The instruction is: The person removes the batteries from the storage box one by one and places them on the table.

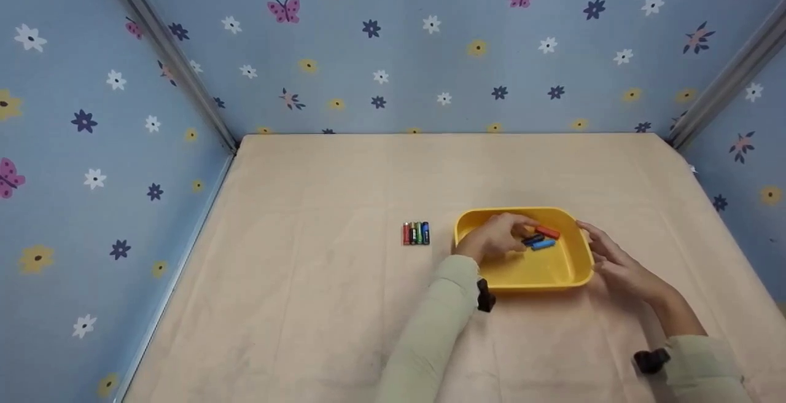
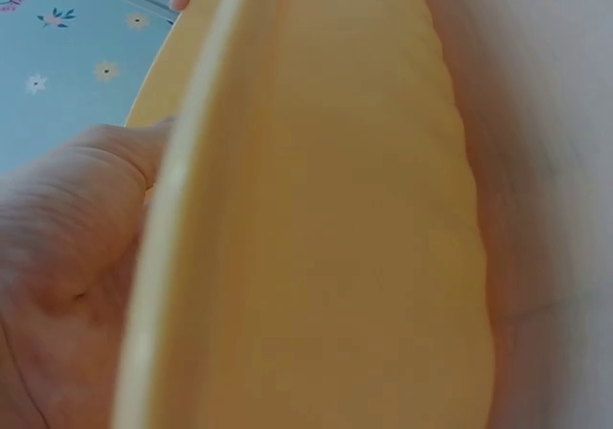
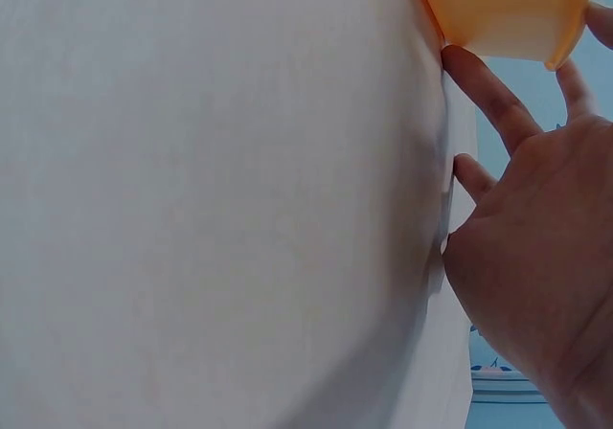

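Note:
A yellow plastic tub [image 1: 552, 274] stands right of the middle of the table. My left hand [image 1: 500, 234] reaches over its near-left rim and down inside, fingertips right at a dark battery [image 1: 533, 239]; I cannot tell whether they pinch it. Beside that lie a red battery [image 1: 548, 232] and a blue battery [image 1: 543, 245]. In the left wrist view the tub wall [image 2: 354, 209] hides most of the fingers. With spread, fairly straight fingers, my right hand [image 1: 623, 268] touches the tub's right side; the right wrist view shows fingertips against the tub [image 3: 503, 12].
Left of the tub, several batteries [image 1: 416, 233] lie side by side in a row, red, black, green and blue. A pale cloth [image 1: 307, 268] covers the table. Blue walls printed with flowers [image 1: 405, 53] stand behind it and at both sides.

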Demonstrator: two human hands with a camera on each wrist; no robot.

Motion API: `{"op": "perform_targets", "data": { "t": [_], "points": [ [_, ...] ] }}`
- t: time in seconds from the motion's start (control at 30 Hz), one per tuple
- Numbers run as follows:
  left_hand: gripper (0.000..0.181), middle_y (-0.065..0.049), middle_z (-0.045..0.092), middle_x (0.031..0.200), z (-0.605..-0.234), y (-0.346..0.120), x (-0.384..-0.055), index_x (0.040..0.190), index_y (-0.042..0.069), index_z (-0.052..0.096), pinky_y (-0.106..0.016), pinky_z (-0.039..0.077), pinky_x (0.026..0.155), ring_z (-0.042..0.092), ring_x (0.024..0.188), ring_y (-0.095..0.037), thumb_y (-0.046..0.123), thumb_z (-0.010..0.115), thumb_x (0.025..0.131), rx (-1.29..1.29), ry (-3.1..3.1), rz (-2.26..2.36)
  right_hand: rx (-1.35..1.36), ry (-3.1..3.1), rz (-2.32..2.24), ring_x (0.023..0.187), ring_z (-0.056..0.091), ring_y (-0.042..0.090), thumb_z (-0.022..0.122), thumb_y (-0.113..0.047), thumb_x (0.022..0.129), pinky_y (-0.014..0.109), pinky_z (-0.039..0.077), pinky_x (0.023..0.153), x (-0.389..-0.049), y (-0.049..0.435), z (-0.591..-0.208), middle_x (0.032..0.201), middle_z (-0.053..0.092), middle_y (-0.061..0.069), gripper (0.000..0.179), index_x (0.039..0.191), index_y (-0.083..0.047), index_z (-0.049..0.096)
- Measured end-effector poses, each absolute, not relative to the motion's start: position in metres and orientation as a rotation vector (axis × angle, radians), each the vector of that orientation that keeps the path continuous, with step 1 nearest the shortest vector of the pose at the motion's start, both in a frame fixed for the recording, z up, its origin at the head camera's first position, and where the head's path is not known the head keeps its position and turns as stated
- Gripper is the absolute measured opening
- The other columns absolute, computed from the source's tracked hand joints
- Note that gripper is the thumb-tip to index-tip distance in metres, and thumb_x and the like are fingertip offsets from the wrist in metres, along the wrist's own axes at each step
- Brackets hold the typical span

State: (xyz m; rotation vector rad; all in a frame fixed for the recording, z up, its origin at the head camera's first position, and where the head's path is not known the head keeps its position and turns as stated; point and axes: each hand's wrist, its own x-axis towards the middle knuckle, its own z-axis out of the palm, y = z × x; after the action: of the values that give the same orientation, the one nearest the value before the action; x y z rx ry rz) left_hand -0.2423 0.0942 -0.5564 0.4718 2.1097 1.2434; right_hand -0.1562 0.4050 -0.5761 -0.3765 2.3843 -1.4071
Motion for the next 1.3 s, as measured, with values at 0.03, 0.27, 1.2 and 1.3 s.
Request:
{"op": "perform_targets", "data": {
  "t": [0.03,0.27,1.2,1.3],
  "points": [
    [0.06,-0.002,0.077,0.145,-0.556,0.095,-0.242,0.157,0.024,0.068,-0.029,0.061,0.111,0.069,0.124,-0.012,0.001,0.079,0.103,0.48,2.119,1.229,-0.379,2.386,-1.405,0.157,0.042,0.003,0.055,-0.013,0.114,0.095,0.011,0.123,-0.156,0.405,-0.576,0.187,0.016,0.028,0.079,0.182,-0.02,0.016],
    [0.061,-0.003,0.075,0.142,-0.551,0.098,-0.241,0.158,0.028,0.067,-0.024,0.062,0.1,0.063,0.107,-0.012,0.004,0.08,0.104,0.476,2.14,1.116,-0.368,2.399,-1.397,0.165,0.041,0.025,0.054,-0.02,0.116,0.095,0.012,0.123,-0.156,0.403,-0.575,0.188,0.014,0.028,0.076,0.181,-0.02,0.016],
    [0.064,0.003,0.05,0.086,-0.547,0.109,-0.229,0.157,0.04,0.067,-0.024,0.043,0.071,0.052,0.08,-0.015,0.01,0.082,0.103,0.5,2.326,0.886,-0.416,2.395,-1.426,0.158,0.038,-0.003,0.053,-0.016,0.117,0.092,0.01,0.125,-0.155,0.404,-0.576,0.189,0.016,0.023,0.073,0.181,-0.018,0.018],
    [0.06,0.004,0.055,0.092,-0.547,0.109,-0.231,0.152,0.04,0.071,-0.023,0.048,0.079,0.056,0.087,-0.014,0.009,0.083,0.101,0.478,2.312,0.906,-0.419,2.417,-1.392,0.17,0.034,0.04,0.051,-0.016,0.117,0.092,0.016,0.125,-0.156,0.403,-0.575,0.187,0.015,0.029,0.073,0.181,-0.02,0.017]
  ]
}}
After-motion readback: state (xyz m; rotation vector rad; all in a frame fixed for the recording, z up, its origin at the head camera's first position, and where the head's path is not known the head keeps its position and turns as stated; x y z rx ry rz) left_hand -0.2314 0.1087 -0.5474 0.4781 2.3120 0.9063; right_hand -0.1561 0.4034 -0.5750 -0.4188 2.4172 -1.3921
